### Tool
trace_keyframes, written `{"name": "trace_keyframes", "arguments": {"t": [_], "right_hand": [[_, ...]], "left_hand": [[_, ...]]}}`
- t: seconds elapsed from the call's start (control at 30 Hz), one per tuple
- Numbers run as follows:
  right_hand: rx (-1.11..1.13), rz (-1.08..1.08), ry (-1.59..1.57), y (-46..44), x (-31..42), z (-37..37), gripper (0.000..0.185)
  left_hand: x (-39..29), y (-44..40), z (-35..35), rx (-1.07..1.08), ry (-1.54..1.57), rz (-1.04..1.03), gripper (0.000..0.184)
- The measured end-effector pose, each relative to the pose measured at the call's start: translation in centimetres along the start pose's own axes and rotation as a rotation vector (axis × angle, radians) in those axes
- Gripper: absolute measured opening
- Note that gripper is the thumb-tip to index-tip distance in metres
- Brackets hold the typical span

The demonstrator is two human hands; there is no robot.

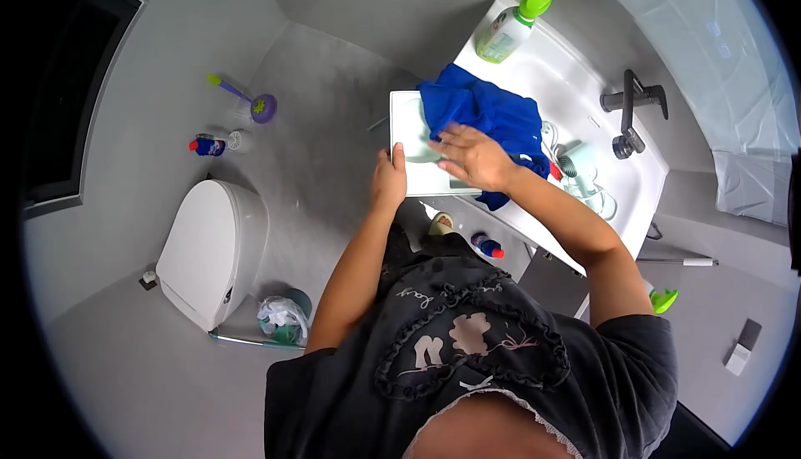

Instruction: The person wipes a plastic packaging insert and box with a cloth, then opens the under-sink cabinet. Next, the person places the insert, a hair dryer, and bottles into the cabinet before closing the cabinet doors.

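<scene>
My left hand point(389, 179) grips the near-left edge of a shallow white box point(400, 113), its thumb over the rim. Inside the box is something pale green and smooth, partly hidden. A blue cloth point(496, 113) covers the box's right part and hangs over the sink's edge. Over the box, against the cloth, my right hand point(477, 157) has its fingers stretched out and slightly blurred. I cannot tell whether it presses on the cloth or the box. Just right of the cloth, a pale green hair dryer point(577, 164) with its cord lies in the sink.
The white sink point(576, 79) has a dark faucet point(630, 102) and a green-topped spray bottle point(506, 35) on its rim. To the left stand a toilet point(203, 250), a bin point(285, 317) and a purple plunger point(263, 108). A blue bottle point(486, 244) is near my feet.
</scene>
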State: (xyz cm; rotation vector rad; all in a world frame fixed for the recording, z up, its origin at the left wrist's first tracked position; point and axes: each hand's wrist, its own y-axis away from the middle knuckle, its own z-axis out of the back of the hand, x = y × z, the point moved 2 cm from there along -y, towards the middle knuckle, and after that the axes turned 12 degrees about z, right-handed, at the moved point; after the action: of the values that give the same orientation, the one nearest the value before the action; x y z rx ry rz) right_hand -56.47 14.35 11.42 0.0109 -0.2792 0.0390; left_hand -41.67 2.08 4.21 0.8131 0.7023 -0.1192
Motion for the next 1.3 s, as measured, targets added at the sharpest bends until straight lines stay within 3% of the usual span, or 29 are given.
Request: {"name": "trace_keyframes", "arguments": {"t": [0.07, 0.1, 0.13, 0.2, 0.27, 0.33, 0.4, 0.47, 0.53, 0.6, 0.7, 0.77, 0.8, 0.93, 1.0, 1.13, 1.2, 1.3], "right_hand": [[0.013, 0.143, -0.119, -0.1, 0.1, 0.2, 0.040], [-0.044, 0.113, -0.251, -0.8, -0.4, 1.3, 0.039], [-0.218, 0.097, -0.168, -1.8, -0.6, 2.6, 0.042], [-0.512, -0.332, 0.129, -3.7, -2.2, 2.3, 0.047], [-0.172, -0.695, 0.087, -5.1, -5.6, -1.8, 0.050], [-0.054, -0.623, -0.004, -6.4, -4.1, 0.2, 0.041], [-0.414, -0.612, -0.276, -6.1, -2.8, 0.3, 0.033], [-0.655, -0.287, -0.193, -5.4, -0.2, 0.3, 0.032], [-0.566, -0.099, -0.145, -5.7, 1.2, -1.4, 0.033], [-0.210, -0.153, 0.167, -6.5, 1.9, -4.4, 0.047], [-0.137, -0.240, 0.233, -6.8, 2.9, -5.9, 0.051], [0.119, -0.309, 0.200, -7.1, 2.9, -6.1, 0.058], [0.120, -0.307, 0.201, -7.1, 2.8, -5.8, 0.058], [0.319, -0.135, -0.112, -5.6, 2.4, -1.4, 0.051], [0.559, -0.044, -0.276, -4.7, 2.1, 0.2, 0.047], [0.622, 0.171, 0.104, -6.2, 0.9, 0.3, 0.030], [0.357, 0.562, 0.149, -7.4, -0.8, -0.3, 0.022], [0.521, 0.457, 0.284, -7.5, -1.9, -0.2, 0.024]], "left_hand": [[0.2, -0.2, -0.1, 0.000, 0.000, -0.012, 0.067], [0.2, -0.3, -0.1, 0.002, -0.004, -0.023, 0.067], [0.1, -0.2, 0.0, 0.003, -0.001, -0.024, 0.067], [-0.1, 0.1, 0.0, 0.017, 0.008, 0.005, 0.067], [-0.2, 0.4, 0.1, 0.038, -0.019, 0.013, 0.068], [-0.3, 0.1, 0.4, 0.047, -0.043, 0.019, 0.068], [0.0, 0.2, 0.2, 0.021, -0.063, 0.012, 0.069], [-0.2, -0.2, 0.1, 0.004, -0.047, -0.016, 0.069], [0.5, 0.1, -0.1, -0.001, -0.041, -0.018, 0.069], [0.3, -0.5, 0.2, 0.108, -0.018, -0.006, 0.069], [0.3, -0.4, 0.3, 0.094, 0.002, -0.025, 0.069], [0.1, -0.4, 0.4, 0.105, 0.012, -0.030, 0.069], [0.1, -0.4, 0.5, 0.114, 0.020, -0.031, 0.069], [0.4, -0.4, 0.2, 0.096, 0.029, -0.034, 0.067], [0.6, -0.1, -0.1, 0.113, 0.052, -0.064, 0.065], [0.8, -0.2, -0.1, 0.135, 0.041, -0.074, 0.063], [0.4, 0.1, 0.3, 0.141, 0.010, -0.102, 0.061], [0.2, 0.1, 0.6, 0.140, -0.035, -0.078, 0.061]]}}
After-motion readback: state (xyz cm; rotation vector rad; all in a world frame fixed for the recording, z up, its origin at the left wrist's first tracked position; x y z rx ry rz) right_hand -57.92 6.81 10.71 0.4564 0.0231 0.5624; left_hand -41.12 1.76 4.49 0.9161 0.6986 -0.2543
